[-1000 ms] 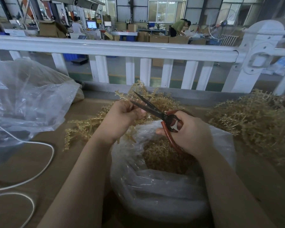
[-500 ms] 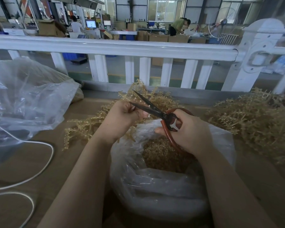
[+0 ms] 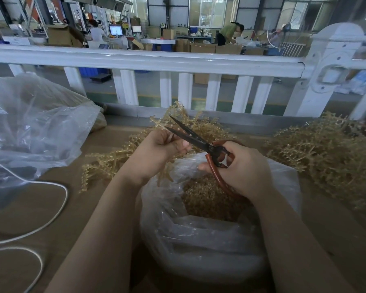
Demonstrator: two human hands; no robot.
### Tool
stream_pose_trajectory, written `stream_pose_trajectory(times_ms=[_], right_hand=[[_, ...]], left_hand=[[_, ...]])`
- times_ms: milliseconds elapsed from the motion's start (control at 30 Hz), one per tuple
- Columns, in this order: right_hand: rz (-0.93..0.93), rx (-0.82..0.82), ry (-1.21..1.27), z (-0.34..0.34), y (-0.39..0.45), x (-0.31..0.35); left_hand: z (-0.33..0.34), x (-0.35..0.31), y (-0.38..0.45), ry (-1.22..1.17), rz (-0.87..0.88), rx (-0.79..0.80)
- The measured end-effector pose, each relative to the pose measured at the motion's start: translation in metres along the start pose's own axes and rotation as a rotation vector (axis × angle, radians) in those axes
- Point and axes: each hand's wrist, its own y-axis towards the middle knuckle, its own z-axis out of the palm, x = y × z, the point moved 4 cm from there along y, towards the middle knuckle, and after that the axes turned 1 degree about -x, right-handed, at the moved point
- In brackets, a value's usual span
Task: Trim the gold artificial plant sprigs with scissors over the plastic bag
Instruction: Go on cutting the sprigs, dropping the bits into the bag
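Head view, left hand (image 3: 156,154) fingers gripping gold sprig (image 3: 173,115), right hand (image 3: 241,168) fingers curled round scissors (image 3: 190,135), blades parted

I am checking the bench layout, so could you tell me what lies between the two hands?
In the head view, the scissors' dark blades bridge the left hand and right hand.

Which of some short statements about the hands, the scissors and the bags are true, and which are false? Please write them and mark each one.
1. The right hand holds the scissors. True.
2. The scissor blades are fully closed. False: they stand apart.
3. The left hand holds a gold sprig. True.
4. The plastic bag under the hands is empty. False: gold trimmings lie in it.
5. A white cable lies on the table's left. True.
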Motion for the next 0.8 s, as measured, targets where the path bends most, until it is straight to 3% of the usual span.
stream_pose_trajectory(times_ms=[333, 800], right_hand=[[0.007, 0.002, 0.043, -0.001, -0.001, 0.002], [-0.035, 0.015, -0.017, 0.000, -0.002, 0.003]], left_hand=[[-0.003, 0.004, -0.001, -0.248, -0.010, -0.089], [-0.007, -0.005, -0.003, -0.005, 0.030, -0.082]])
